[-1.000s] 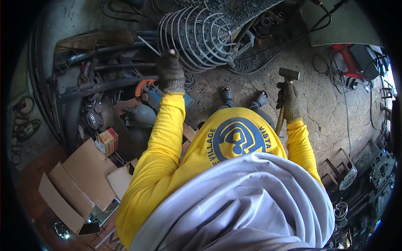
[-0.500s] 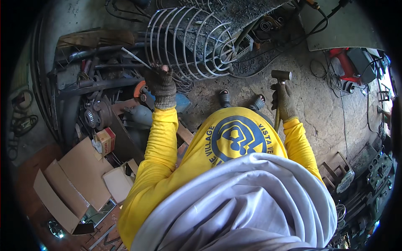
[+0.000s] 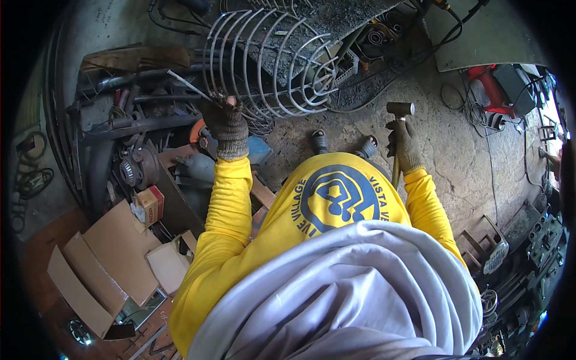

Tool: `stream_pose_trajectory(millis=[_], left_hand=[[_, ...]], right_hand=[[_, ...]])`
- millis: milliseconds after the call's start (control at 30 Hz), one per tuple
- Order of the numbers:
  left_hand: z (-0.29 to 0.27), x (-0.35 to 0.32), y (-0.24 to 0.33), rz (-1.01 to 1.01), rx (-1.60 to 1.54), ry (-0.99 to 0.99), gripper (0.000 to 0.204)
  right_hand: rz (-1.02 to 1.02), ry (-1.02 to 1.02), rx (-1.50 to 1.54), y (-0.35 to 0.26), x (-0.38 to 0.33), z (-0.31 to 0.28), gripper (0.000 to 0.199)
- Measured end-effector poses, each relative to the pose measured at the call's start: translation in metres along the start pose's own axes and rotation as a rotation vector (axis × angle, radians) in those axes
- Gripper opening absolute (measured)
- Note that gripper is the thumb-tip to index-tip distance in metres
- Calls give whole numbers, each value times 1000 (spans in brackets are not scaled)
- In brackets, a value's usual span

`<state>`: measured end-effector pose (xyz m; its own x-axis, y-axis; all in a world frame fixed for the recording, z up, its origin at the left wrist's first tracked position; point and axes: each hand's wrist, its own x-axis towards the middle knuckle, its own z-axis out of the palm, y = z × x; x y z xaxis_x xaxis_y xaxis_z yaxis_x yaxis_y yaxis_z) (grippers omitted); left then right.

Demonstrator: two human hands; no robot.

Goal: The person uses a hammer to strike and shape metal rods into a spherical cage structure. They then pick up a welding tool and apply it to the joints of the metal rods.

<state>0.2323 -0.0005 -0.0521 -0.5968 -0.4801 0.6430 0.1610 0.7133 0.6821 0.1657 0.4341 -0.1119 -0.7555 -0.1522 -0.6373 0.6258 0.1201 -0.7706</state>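
My left hand (image 3: 225, 129), in a worn knit glove with bare fingertips, is closed on a thin pale metal rod (image 3: 187, 83). The rod pokes out past the fingers toward the upper left. Right beside this hand, at its near left corner, lies a curved cage of bent metal bars (image 3: 270, 66); whether the rod is joined to it is hidden by the glove. On the other side, my right hand (image 3: 408, 147), gloved too, grips a hammer (image 3: 400, 109) by its handle, with the metal head upward above the fingers.
Under the cage is a dark, grit-covered slab (image 3: 336, 24). Scrap bars (image 3: 144, 123) and opened cardboard boxes (image 3: 114, 258) crowd the left. A red and grey machine (image 3: 504, 93) with cables stands at right, above metal tools (image 3: 543, 246). My sandalled feet (image 3: 319, 141) are on the rough floor.
The cage and the rod have shifted slightly left, and the rod's free end sits a little lower. Both hands keep their grip; the hammer has hardly moved.
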Motion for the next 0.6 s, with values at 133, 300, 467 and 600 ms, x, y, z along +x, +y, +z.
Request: stream_pose_trajectory(millis=[133, 300, 467, 600], left_hand=[[-8, -2, -6, -10, 244, -30, 39], [-12, 3, -12, -309, -46, -17, 57], [-18, 5, -11, -380, -131, -31, 76], [-15, 16, 9, -288, -114, -67, 91]], right_hand=[[-13, 36, 65, 0, 0, 4, 43], [-25, 47, 62, 6, 4, 1, 42], [-7, 11, 78, 4, 3, 0, 39], [0, 26, 61, 9, 6, -2, 37]])
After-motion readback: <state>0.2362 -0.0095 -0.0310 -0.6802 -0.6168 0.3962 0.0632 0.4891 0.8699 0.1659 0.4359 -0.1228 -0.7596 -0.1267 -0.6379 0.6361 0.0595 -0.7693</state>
